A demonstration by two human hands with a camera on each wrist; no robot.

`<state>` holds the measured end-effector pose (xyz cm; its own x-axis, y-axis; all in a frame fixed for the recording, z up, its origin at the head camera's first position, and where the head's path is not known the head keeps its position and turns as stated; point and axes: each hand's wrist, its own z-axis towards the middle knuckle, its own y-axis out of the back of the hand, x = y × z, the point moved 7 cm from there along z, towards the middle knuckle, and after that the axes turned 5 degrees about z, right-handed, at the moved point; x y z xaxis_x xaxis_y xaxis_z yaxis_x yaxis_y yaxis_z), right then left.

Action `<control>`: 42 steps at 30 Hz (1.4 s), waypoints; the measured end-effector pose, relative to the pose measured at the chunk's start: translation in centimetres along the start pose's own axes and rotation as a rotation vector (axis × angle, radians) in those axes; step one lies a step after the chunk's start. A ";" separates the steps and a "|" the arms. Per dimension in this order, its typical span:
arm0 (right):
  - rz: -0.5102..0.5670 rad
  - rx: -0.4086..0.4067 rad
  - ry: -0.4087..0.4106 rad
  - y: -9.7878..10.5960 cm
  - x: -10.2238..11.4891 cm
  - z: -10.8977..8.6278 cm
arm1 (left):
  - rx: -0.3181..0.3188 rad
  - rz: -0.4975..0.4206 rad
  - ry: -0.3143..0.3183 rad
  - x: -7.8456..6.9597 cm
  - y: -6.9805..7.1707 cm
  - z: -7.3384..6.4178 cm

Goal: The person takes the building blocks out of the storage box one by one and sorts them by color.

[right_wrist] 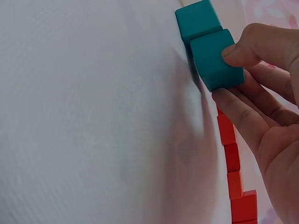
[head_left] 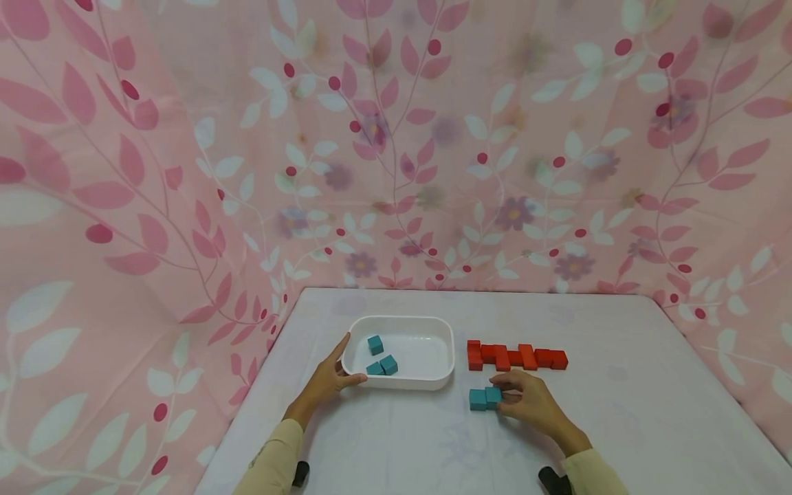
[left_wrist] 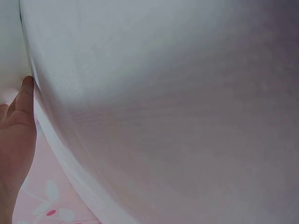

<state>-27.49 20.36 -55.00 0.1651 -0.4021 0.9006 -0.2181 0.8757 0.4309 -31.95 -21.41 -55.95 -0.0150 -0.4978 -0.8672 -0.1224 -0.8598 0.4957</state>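
The white tray (head_left: 408, 386) stands left of centre on the table, with three teal blocks (head_left: 388, 364) inside its left end. My left hand (head_left: 326, 381) rests on the tray's left end, fingers straight along the side and thumb at the near corner. In the left wrist view, part of this left hand (left_wrist: 17, 135) shows at the edge. To the tray's right, my right hand (head_left: 532, 402) pinches a teal block (right_wrist: 217, 60) between thumb and fingers. Another teal block (right_wrist: 198, 21) touches it on the left.
A row of red blocks (head_left: 515, 358), some standing farther out than others, lies right of the tray and behind my right hand. White cloth covers the table (head_left: 421, 447). Pink floral fabric (head_left: 396, 137) hangs behind it and at both sides.
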 end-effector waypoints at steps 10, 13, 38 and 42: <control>0.008 -0.016 -0.037 -0.4 -0.5 0.2 | -0.004 -0.009 0.016 -0.4 0.2 -0.4; -0.005 -0.015 -0.034 -0.4 -0.4 0.4 | -0.008 -0.018 0.013 -0.8 0.4 -0.6; -0.110 0.036 0.300 -3.9 9.6 5.7 | -0.009 0.021 0.002 0.2 0.1 -0.1; -0.049 0.097 0.288 -6.2 10.6 7.4 | -0.001 0.015 -0.006 0.0 0.0 -0.1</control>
<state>-31.50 8.69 -47.72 0.4407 -0.3387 0.8313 -0.2913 0.8220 0.4894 -31.87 -21.43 -55.99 -0.0233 -0.5103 -0.8597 -0.1213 -0.8521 0.5091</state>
